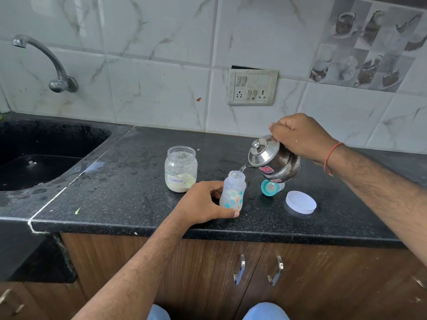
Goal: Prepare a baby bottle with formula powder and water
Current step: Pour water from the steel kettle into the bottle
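Item: baby bottle (232,192), upright on black speckled tabletop (129,199), uncapped. Left hand (203,204) has its grip curled round the bottle's base; right hand (300,137) has its grip closed on a tilted steel kettle (275,159), pouring a thin stream into the bottle's mouth. Best practice, judged: keep the spout low, tilt gently, steady the bottle. Left of bottle: open formula jar (181,168). Right of bottle: teal nipple cap (271,187), white lid (300,202). Further left: sink (46,153), tap (46,63); behind, marble-tiled wall, switchboard (252,87).

We are in a home kitchen. We see a black stone table (143,158) with a sunken sink (46,155), a wall tap (46,61), marble-look tiles (161,88), a socket panel (252,87) and wooden cabinets (208,273) below
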Demonstrator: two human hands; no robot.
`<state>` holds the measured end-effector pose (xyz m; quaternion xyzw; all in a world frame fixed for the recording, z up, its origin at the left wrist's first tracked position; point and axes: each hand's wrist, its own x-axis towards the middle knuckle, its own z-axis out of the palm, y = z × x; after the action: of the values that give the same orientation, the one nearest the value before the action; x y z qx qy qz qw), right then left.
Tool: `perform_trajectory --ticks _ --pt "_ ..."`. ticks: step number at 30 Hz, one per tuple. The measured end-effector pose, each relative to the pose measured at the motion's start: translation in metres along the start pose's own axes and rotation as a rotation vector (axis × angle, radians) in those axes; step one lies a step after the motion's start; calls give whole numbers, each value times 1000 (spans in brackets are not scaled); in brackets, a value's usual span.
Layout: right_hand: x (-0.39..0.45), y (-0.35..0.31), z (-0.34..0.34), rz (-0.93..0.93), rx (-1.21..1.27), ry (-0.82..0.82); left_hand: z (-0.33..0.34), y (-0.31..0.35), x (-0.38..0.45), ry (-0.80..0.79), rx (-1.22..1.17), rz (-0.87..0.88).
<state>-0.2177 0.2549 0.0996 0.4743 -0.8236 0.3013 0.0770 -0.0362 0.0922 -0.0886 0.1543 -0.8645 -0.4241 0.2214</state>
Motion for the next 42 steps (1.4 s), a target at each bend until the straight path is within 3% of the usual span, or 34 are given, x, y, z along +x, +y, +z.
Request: perform_trajectory --ticks 42 --pt "-2 -12 5 -52 -103 -17 0 -3 0 5 -13 -10"
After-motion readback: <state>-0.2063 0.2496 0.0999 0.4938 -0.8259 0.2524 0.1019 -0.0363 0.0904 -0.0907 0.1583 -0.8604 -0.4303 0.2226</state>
